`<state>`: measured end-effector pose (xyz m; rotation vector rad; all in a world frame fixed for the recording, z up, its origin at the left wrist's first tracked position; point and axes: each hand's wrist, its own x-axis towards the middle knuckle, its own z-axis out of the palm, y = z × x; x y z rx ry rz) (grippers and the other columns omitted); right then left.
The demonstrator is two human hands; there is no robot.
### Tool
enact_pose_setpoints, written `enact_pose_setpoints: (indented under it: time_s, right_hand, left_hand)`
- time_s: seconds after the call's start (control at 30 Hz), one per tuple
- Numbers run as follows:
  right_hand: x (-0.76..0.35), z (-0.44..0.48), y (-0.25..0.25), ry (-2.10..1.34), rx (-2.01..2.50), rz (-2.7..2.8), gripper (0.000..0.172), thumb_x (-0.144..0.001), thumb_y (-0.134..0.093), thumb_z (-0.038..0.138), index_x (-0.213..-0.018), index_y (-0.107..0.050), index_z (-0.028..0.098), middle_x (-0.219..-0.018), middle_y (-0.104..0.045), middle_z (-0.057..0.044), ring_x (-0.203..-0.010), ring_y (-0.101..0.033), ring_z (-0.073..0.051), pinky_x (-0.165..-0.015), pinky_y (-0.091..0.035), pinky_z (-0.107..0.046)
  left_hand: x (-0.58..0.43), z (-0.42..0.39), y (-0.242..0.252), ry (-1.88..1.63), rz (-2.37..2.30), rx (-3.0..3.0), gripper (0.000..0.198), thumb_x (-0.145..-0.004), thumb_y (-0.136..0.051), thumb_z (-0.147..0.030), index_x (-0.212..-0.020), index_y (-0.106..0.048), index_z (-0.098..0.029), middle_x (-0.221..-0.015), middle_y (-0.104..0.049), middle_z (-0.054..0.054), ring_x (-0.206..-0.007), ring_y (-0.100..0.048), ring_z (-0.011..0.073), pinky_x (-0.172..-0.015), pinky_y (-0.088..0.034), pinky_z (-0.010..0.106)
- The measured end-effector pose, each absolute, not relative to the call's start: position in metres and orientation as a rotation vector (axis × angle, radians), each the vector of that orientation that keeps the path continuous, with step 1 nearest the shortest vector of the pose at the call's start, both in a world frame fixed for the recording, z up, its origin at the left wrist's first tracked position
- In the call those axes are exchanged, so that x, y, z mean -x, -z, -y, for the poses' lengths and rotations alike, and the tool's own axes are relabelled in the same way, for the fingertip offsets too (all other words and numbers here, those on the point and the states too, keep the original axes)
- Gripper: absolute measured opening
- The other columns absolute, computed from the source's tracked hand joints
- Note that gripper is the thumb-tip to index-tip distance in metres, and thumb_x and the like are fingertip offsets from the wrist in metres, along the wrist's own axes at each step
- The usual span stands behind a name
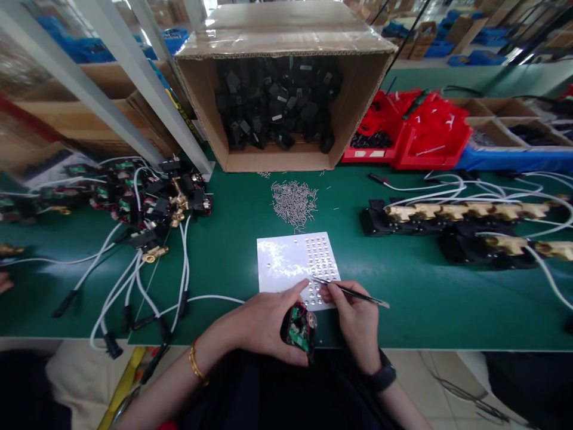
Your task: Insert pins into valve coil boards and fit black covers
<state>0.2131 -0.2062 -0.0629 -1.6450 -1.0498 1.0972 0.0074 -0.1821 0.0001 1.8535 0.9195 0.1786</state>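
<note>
My left hand point(273, 325) is closed round a small black housing with a green circuit board point(299, 328) facing up, near the table's front edge. Between the thumb and fingers of my right hand point(356, 319) is a pair of dark tweezers point(358, 292), whose tips point left over a white sheet point(282, 263). Rows of small round shiny pieces point(319, 254) cover the sheet's right side, and a few lie singly further left. The tweezer tips are close to these pieces; whether they pinch one I cannot tell.
Beyond the sheet lies a pile of small metal pins point(294, 203). A cardboard box point(286, 161) of black parts stands behind it. Wired assemblies point(152, 203) crowd the left; brass-fitted units point(465, 212) line the right. Red bins point(430, 140) are at back right. Another person's hand point(5, 282) shows far left.
</note>
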Motion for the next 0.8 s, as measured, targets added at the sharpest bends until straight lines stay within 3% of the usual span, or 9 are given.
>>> enact_pose_setpoints:
  time_s: [0.33, 0.47, 0.63, 0.7, 0.8]
  right_hand:
    - [-0.221, 0.203, 0.058, -1.238, 1.578, 1.113, 0.03, -0.079, -0.06, 0.047, -0.078, -0.058, 0.017, -0.073, -0.07, -0.008, -0.065, -0.068, -0.022, -0.061, -0.054, -0.032]
    - [-0.22, 0.203, 0.059, -1.243, 1.556, 1.109, 0.028, -0.08, -0.06, 0.045, -0.084, -0.056, 0.017, -0.074, -0.07, -0.008, -0.067, -0.068, -0.021, -0.063, -0.054, -0.032]
    - [-0.217, 0.207, 0.06, -1.274, 1.482, 0.956, 0.027, -0.077, -0.066, 0.039, -0.086, -0.052, 0.018, -0.075, -0.07, -0.007, -0.068, -0.069, -0.021, -0.064, -0.055, -0.032]
    - [-0.218, 0.206, 0.057, -1.319, 1.424, 0.834, 0.027, -0.074, -0.07, 0.036, -0.084, -0.053, 0.017, -0.076, -0.071, -0.009, -0.07, -0.069, -0.022, -0.065, -0.056, -0.031]
    - [-0.218, 0.196, 0.045, -1.45, 1.266, 0.565, 0.028, -0.071, -0.074, 0.033, -0.083, -0.055, 0.018, -0.08, -0.072, -0.009, -0.076, -0.069, -0.022, -0.068, -0.056, -0.029]
  left_hand:
    - [-0.009, 0.182, 0.001, -0.17, -0.923, -1.835, 0.105, -0.058, -0.073, -0.052, -0.142, -0.017, -0.025, -0.136, -0.046, 0.01, -0.119, -0.048, 0.0335, -0.096, -0.041, 0.039]
    - [-0.007, 0.184, 0.004, -0.224, -0.91, -1.782, 0.101, -0.057, -0.075, -0.051, -0.14, -0.024, -0.026, -0.139, -0.043, 0.009, -0.122, -0.046, 0.032, -0.1, -0.037, 0.041]
    - [-0.001, 0.188, 0.011, -0.562, -1.105, -1.67, 0.08, -0.05, -0.081, -0.047, -0.119, -0.05, -0.02, -0.141, -0.037, 0.012, -0.129, -0.036, 0.0315, -0.106, -0.031, 0.042]
    - [-0.001, 0.188, 0.014, -0.745, -1.253, -1.631, 0.077, -0.05, -0.083, -0.041, -0.116, -0.05, -0.02, -0.139, -0.037, 0.014, -0.129, -0.034, 0.0323, -0.106, -0.03, 0.045]
    - [-0.003, 0.185, 0.023, -0.918, -1.369, -1.537, 0.072, -0.056, -0.081, -0.027, -0.117, -0.045, -0.022, -0.127, -0.047, 0.011, -0.119, -0.045, 0.0291, -0.103, -0.034, 0.044]
